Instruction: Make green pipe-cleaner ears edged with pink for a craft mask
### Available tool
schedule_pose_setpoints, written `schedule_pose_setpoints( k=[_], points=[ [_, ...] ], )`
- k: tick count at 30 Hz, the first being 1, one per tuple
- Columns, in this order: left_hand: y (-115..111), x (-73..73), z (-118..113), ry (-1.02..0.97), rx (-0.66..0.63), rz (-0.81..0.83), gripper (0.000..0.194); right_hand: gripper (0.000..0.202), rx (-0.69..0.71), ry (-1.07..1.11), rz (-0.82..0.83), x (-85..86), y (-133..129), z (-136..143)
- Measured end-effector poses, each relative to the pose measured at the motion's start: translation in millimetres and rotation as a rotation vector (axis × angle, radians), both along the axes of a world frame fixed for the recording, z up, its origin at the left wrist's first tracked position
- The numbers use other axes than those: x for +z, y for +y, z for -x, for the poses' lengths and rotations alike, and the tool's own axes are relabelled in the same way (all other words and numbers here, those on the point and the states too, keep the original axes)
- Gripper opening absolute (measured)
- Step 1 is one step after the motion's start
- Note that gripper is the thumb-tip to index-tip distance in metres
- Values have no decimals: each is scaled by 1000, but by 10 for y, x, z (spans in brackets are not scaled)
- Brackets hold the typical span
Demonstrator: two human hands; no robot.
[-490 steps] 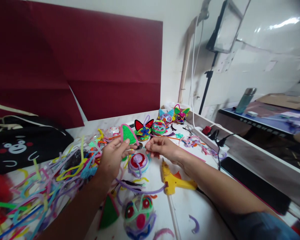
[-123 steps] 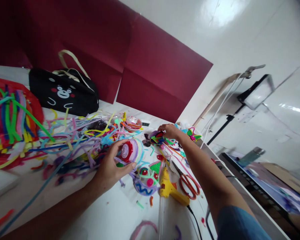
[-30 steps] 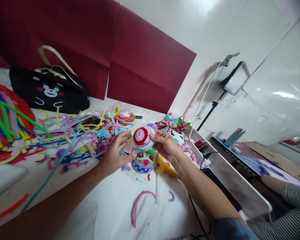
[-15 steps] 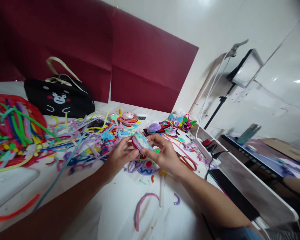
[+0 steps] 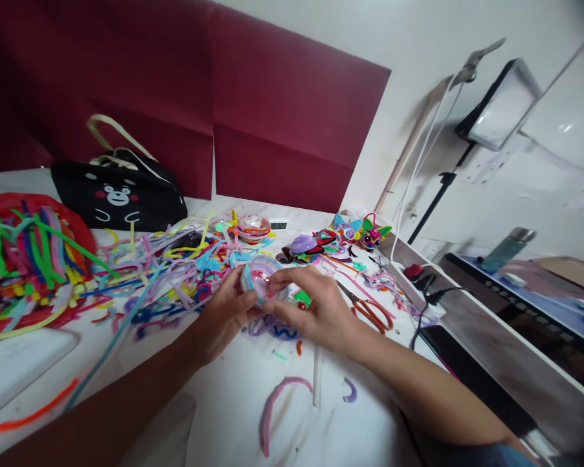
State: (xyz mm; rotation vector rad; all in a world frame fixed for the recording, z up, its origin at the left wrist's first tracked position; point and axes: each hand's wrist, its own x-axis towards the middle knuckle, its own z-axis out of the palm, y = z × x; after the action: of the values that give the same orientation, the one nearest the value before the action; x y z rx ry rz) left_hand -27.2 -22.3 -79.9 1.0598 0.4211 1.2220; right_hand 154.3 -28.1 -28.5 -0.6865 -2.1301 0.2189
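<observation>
My left hand [image 5: 228, 312] grips the left side of a small round bowl [image 5: 261, 267], its wall wrapped in pastel pipe cleaners. The bowl is tilted, so its hollow, clear-looking inside faces me. At its right rim my right hand [image 5: 321, 310] is closed, thumb and forefinger pinching the edge. Beneath the hands, partly hidden, lies a colourful pipe-cleaner piece [image 5: 285, 329] with a blue zigzag. Orange-handled scissors [image 5: 372, 314] rest right of my right hand. In front lie a pink pipe cleaner [image 5: 268, 415], a thin pale stick [image 5: 316, 379] and a purple scrap [image 5: 351, 390].
Loose pipe cleaners [image 5: 175, 272] are heaped at the left, beside a red bag [image 5: 80, 227] full of more. A black bag [image 5: 121, 201] stands behind. Another wrapped bowl [image 5: 253, 228] and finished pipe-cleaner figures [image 5: 370, 233] sit at the back. A phone [image 5: 472, 376] lies right.
The bowl has been turned, from showing its striped outer side to showing its hollow inside. My right hand's fingers have shifted to the rim. The view has swung slightly left.
</observation>
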Motion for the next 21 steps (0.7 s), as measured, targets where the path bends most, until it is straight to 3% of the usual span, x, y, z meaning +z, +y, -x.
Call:
schedule_pose_setpoints(
  k=[4, 9, 16, 21],
  points=[
    [43, -6, 45, -82, -48, 75, 36, 15, -84, 88, 75, 101, 85, -231],
    [45, 21, 74, -133, -114, 214, 37, 10, -122, 96, 208, 76, 232, -439],
    [115, 95, 81, -127, 115, 264, 43, 14, -106, -276, 292, 125, 355, -675],
    [148, 75, 75, -86, 111, 235, 43, 32, -3, -456, 277, 40, 378, -654]
  ],
)
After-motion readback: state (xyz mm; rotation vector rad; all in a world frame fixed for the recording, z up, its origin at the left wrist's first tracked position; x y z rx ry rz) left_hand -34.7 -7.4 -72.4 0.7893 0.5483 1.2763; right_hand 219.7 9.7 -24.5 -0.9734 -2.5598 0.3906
